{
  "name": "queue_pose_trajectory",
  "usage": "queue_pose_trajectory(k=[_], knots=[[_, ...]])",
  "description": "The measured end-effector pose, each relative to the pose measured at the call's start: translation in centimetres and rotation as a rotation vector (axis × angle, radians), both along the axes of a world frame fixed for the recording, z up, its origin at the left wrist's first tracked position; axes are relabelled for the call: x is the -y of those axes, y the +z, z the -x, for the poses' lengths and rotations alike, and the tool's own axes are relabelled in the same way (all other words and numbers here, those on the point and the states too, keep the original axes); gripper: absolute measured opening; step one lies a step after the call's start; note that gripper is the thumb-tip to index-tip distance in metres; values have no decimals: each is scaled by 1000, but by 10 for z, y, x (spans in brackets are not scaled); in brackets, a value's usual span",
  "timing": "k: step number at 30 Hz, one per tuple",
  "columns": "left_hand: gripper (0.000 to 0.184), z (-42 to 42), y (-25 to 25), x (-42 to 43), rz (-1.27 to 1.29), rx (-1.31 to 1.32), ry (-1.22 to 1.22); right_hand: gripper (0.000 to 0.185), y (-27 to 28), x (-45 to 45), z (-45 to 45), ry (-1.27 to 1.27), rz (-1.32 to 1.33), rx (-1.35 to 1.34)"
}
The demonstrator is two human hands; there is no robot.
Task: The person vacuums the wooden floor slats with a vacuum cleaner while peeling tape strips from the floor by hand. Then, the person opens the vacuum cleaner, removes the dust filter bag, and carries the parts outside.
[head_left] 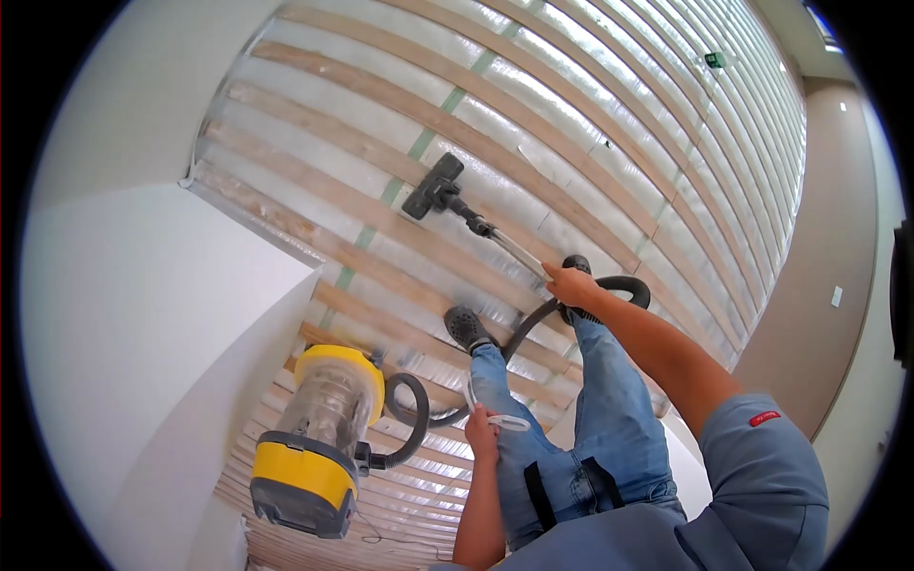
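My right hand [573, 286] is wrapped round the metal wand [517, 250] of a vacuum cleaner. At the wand's far end, the black floor head [434, 187] rests across the wooden battens. A black hose [529, 328] bends round from the wand, passes my legs and joins the yellow and grey vacuum cleaner [319, 433], which stands on the left. Low in front of my left thigh, my left hand [483, 433] is closed on a looped white cord [511, 423]. Where the cord leads is hidden.
Wooden battens [562, 190] run across the floor over silvery sheeting [514, 86], with green tape strips [420, 144] between. A white wall corner [314, 271] juts in at left. My dark clogs [466, 326] stand on the battens. A small green-labelled object [714, 60] lies far off.
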State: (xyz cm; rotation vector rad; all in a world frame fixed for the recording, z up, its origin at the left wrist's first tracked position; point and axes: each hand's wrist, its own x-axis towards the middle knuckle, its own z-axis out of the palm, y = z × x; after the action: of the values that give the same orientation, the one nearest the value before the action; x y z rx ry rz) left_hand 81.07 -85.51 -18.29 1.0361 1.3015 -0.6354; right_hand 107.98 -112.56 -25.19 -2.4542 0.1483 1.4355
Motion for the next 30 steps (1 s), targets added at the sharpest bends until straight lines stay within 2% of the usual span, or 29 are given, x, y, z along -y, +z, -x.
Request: queue_pose_trajectory(k=[1,2,4,7,8,9,11,14,15,16,17,20,21,22,24,26,28,29,30], knots=[[45,-4,-7,8,1,6,9,60,-1,4,-8,28,19,-47],[46,-10,-5,17,-24,30,-75,62,-26,11,-5,54,-25,13],[44,-25,14,30,-73,26,-352,62,-25,-3,-40,8,-65,-48],[39,-37,11,65,-139,132,-452,53,-74,-21,-91,15,-152,86],[35,-39,4,74,-119,82,-379,53,-91,-27,-112,28,-176,110],[35,-52,0,82,-114,80,-411,53,-99,-25,-129,37,-201,133],[33,-90,-7,97,-140,86,-309,53,-106,-2,-147,48,-195,120],[27,-177,-33,105,-133,179,-393,53,-101,59,-126,19,-199,22],[26,-219,-45,114,-183,247,-533,53,-99,90,-120,17,-199,-25],[26,-257,-66,123,-221,348,-612,53,-94,119,-110,21,-186,-48],[25,-297,-92,132,-286,338,-736,54,-86,145,-94,29,-178,-76],[23,-414,-190,165,-510,417,-1260,55,-80,202,-42,-66,-69,-20],[20,-451,-224,184,-619,586,-1414,55,-85,214,-29,-95,-22,-3],[22,-481,-266,198,-572,687,-1422,54,-88,223,-20,-100,-17,32],[37,-532,-342,231,-693,651,-1730,54,-90,229,-14,-121,-22,46],[37,-562,-410,267,-826,545,-1822,55,-94,233,-23,-108,14,32],[41,-576,-472,301,-787,499,-1607,57,-92,241,-32,-85,-34,14],[41,-573,-493,315,-780,488,-1621,57,-89,244,-35,-70,-46,9],[40,-569,-511,330,-855,440,-1505,57,-89,247,-38,-76,-50,0]])
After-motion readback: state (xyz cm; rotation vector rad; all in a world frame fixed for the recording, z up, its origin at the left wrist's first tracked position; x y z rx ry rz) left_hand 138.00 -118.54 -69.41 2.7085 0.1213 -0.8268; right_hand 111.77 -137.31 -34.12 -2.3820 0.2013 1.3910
